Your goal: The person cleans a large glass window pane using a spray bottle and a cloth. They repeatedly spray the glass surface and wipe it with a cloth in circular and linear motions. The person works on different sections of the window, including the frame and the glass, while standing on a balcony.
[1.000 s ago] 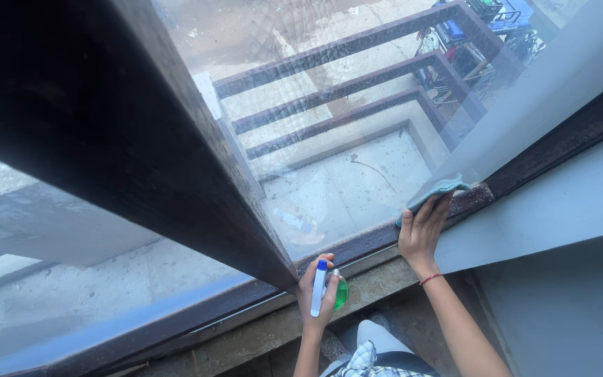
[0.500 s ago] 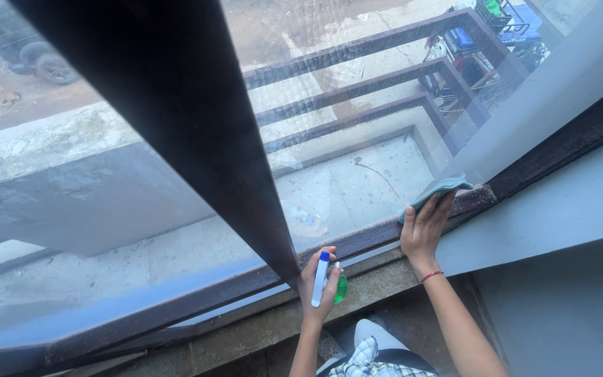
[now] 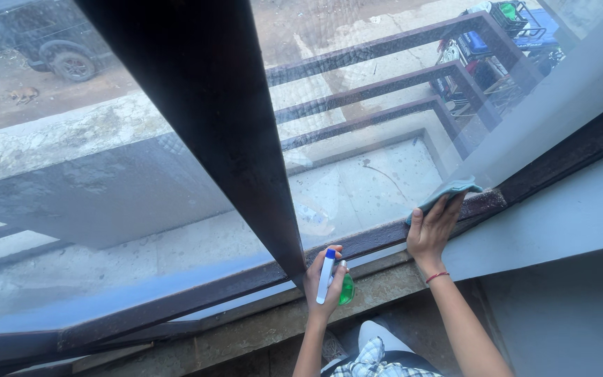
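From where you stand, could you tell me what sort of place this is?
Probably an upper-floor room at a window: a balcony railing and a parked vehicle lie below, while the right hand presses a cloth to the frame.

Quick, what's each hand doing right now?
Left hand: closed around a spray bottle.
Right hand: open, fingers flat, pressing a cloth against the window frame.

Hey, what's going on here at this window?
A person is cleaning a window from indoors. The right hand presses a bluish cloth against the glass in the lower corner by the dark frame. The left hand holds a green spray bottle over the sill.
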